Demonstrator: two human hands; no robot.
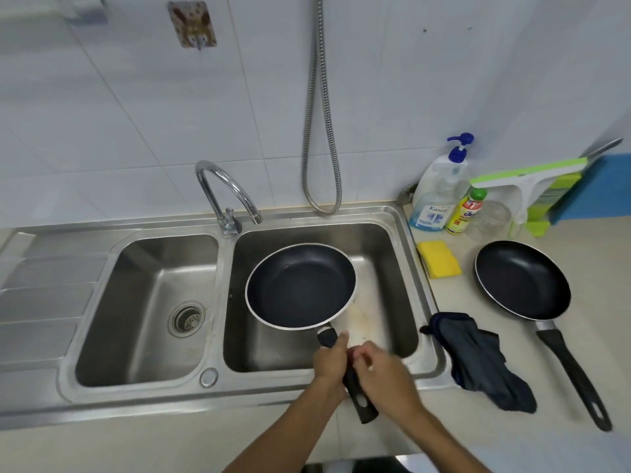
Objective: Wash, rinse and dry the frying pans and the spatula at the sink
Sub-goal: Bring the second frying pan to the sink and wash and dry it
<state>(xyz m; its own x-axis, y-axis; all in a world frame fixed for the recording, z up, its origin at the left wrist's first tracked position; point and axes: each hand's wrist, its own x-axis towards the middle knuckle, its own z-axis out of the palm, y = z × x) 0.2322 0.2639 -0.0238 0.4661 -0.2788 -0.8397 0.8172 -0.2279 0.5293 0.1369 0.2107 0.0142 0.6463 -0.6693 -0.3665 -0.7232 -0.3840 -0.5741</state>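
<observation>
A dark non-stick frying pan with a pale rim is held level over the right sink basin. My left hand grips its black handle close to the pan. My right hand is closed just right of that handle, its fingers pinched where a pale, stained wooden spatula ends; the spatula's far part is hidden under the pan rim. A second dark frying pan lies on the counter at the right, with its handle pointing toward me.
The chrome tap arches over the divider, and the left basin has a drain strainer. A yellow sponge, a dark cloth, soap bottles and a green squeegee sit on the right counter. A metal hose hangs on the wall.
</observation>
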